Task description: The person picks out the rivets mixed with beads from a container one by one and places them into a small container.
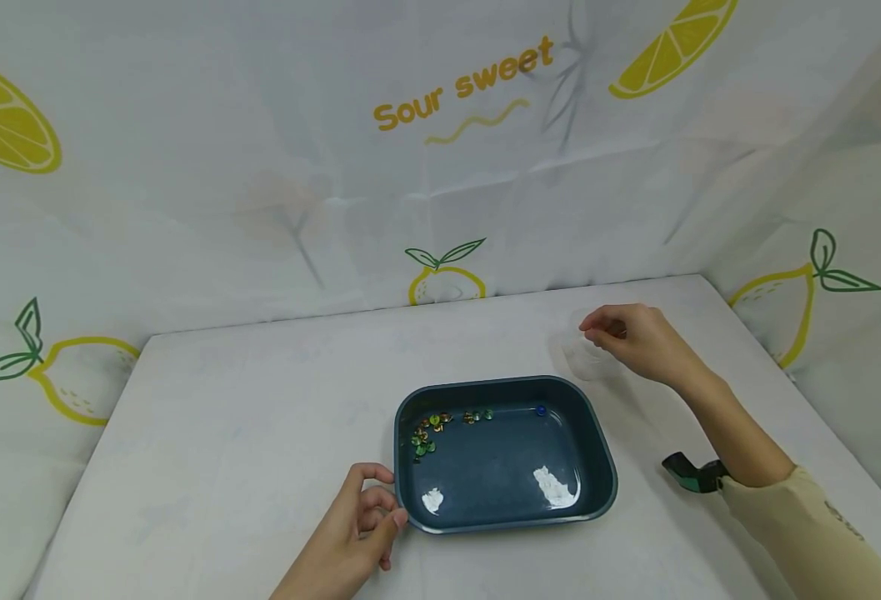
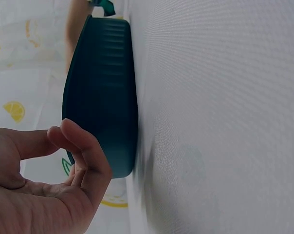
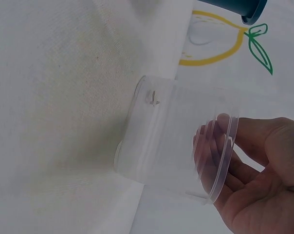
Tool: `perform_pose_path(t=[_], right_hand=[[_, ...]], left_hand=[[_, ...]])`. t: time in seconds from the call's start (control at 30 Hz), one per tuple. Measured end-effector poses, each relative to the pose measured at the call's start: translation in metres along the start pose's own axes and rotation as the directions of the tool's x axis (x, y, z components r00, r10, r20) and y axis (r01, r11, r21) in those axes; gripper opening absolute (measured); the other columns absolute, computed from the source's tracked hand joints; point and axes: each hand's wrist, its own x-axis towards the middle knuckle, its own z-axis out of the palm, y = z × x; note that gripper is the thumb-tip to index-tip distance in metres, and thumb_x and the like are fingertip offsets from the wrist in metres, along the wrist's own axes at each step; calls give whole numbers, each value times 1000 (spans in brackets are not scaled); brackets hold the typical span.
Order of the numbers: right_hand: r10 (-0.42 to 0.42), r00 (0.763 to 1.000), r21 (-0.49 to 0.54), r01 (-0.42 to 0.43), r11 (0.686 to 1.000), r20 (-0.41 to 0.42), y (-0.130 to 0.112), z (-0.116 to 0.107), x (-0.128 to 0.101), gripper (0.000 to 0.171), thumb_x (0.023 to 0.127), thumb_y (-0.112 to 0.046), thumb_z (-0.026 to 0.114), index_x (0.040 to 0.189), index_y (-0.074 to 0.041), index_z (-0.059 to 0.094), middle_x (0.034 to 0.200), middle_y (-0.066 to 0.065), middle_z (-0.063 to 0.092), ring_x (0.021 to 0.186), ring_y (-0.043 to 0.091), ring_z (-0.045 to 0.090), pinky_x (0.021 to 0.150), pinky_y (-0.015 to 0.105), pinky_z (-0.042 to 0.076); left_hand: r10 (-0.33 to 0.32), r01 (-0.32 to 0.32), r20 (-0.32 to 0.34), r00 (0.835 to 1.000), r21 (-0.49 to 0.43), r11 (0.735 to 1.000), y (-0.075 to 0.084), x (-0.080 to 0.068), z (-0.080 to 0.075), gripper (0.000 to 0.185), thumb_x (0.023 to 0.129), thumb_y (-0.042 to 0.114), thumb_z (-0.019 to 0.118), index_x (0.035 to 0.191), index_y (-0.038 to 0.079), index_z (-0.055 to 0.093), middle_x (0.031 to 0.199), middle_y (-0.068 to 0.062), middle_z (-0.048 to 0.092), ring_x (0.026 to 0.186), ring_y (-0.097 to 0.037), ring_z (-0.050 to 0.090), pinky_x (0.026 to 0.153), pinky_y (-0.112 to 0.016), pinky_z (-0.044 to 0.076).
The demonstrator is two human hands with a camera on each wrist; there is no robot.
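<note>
My left hand [image 1: 353, 533] is beside the near left corner of a dark blue-green tray [image 1: 500, 523], fingers loosely bent. Its fingertips touch or nearly touch the tray's rim; the left wrist view shows them against the outer wall [image 2: 108, 97]. Inside the tray, small green and amber glass-like beads [image 1: 425, 433] cluster at the left, with one blue bead [image 1: 541, 411] at the far right. My right hand [image 1: 638, 337] is at the mouth of a clear plastic cup [image 3: 186, 107], fingers bent, with nothing visible between them. A small brownish piece [image 3: 153, 97] shows near the cup's bottom.
The white table [image 1: 222, 433] meets a white cloth backdrop [image 1: 260, 167] printed with lemons behind and at both sides. A black-and-green strap-like piece [image 1: 691, 475] is at the right wrist, below the sleeve [image 1: 808, 533].
</note>
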Motion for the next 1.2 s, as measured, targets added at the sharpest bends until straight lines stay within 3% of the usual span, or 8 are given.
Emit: perform_pose_path(t=[0.5,0.87,1.2], right_hand=[[-64,995,-19,63,998,-82,-11,-8,-5,12,100,-5,75,111,0,79,101,18,81,86,26,75,73,10,52],[-148,981,11,150,989,-125,-47,-13,-14,10,100,-7,77,109,-4,80,102,11,83,85,24,79,76,12,56],[-210,977,63,213,975,-46,-79,-9,-19,13,99,-5,77,111,-11,80,101,0,82,87,13,77,82,17,61]], left_hand=[[10,-10,8,1000,10,1000,1,0,0,46,109,12,63,143,5,33,103,-10,63,64,-12,58,59,-26,51],[-2,2,5,1000,7,1000,2,-1,0,47,109,12,63,144,5,33,103,-11,64,63,-13,57,59,-28,52],[-7,7,3,1000,4,1000,2,-2,0,47,108,12,64,144,5,33,104,-11,64,63,-13,58,60,-29,52]])
